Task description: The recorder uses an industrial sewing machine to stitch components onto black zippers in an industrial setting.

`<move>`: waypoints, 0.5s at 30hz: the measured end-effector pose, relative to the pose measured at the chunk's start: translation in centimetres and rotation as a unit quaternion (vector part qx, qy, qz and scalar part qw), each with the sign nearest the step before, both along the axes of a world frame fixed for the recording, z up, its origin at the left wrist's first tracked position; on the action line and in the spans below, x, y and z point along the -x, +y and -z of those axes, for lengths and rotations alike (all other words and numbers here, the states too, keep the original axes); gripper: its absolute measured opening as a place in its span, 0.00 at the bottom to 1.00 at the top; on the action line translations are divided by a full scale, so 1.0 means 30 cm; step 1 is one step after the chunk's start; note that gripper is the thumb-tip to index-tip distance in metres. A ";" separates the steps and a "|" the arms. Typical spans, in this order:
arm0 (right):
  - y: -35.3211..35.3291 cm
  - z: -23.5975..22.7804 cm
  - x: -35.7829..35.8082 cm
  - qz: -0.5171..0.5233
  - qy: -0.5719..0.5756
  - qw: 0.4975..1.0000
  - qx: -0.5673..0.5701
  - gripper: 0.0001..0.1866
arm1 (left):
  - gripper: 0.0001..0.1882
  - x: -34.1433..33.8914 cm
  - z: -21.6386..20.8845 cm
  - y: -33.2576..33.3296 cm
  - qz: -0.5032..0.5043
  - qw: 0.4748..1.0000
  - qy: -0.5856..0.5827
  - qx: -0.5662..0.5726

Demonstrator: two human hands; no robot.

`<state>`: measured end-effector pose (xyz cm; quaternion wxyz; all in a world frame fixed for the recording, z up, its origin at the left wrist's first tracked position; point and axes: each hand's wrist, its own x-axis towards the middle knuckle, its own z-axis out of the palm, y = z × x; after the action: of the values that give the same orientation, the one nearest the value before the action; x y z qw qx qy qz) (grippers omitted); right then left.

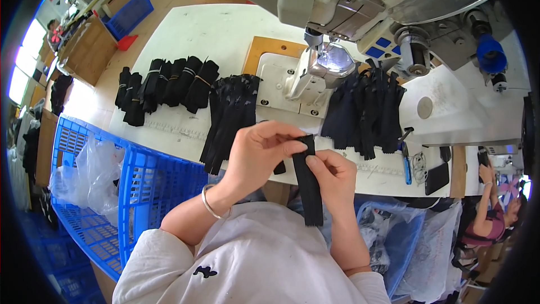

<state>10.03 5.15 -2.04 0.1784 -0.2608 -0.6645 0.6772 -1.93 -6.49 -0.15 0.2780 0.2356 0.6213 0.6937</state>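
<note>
Between my two hands hangs a black zipper (310,197), its lower end dangling over my lap. My left hand (260,152) pinches its top end between thumb and fingers. Just below, my right hand (336,177) grips the zipper's right edge, thumb on the front. Behind my left hand a loose pile of black zippers (232,112) lies fanned on the white table. To the right of the sewing machine's head lies another pile of dark zippers (365,112). Rolled, banded black bundles (169,81) stand in a row at the left.
The sewing machine (329,62), its lamp lit, stands ahead. A blue-handled tool (406,163) and a black phone (436,179) lie at the table's right. Blue crates (126,214) with plastic bags flank me at left; a blue bin (402,236) is at right. Another person (489,214) sits far right.
</note>
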 end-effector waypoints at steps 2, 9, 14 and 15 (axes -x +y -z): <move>0.007 -0.042 0.038 0.010 0.034 0.995 -0.089 0.05 | 0.08 0.045 -0.006 0.028 -0.004 0.999 0.009 -0.030; 0.070 -0.109 0.201 0.057 0.102 0.977 -0.177 0.08 | 0.08 0.194 -0.057 0.152 0.000 0.996 -0.007 -0.092; 0.090 -0.116 0.273 0.078 0.154 0.975 -0.141 0.09 | 0.09 0.205 -0.063 0.219 -0.028 0.983 -0.097 -0.155; 0.091 -0.117 0.282 0.084 0.158 0.974 -0.138 0.09 | 0.08 0.204 -0.066 0.227 -0.046 0.979 -0.116 -0.162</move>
<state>1.57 7.87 1.47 0.3717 -0.1782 -0.6908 0.5941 -8.06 0.31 1.83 0.2743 0.1671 0.4748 0.8194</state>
